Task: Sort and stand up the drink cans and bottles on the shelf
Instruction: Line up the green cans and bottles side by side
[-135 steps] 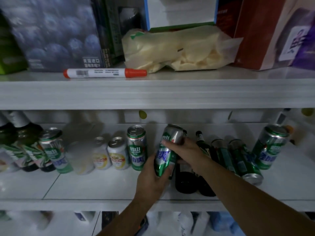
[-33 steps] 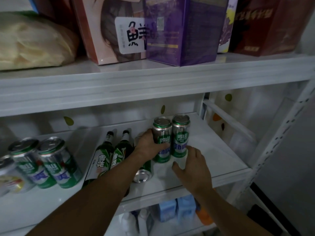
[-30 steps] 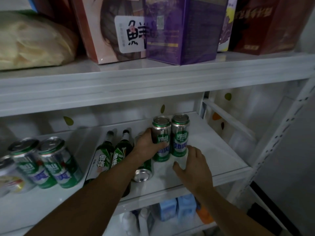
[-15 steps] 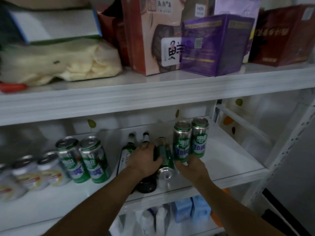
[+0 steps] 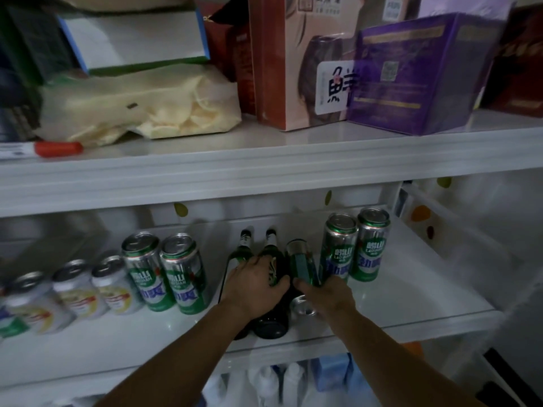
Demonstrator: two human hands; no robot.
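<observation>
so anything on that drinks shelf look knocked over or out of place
Yes. Two green bottles and a green can lie on their sides mid-shelf, between upright cans. The left hand grips the bottles and the right hand holds the can.

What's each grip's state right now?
Left grip: holds the lying bottles.
Right grip: holds the lying can.
</observation>
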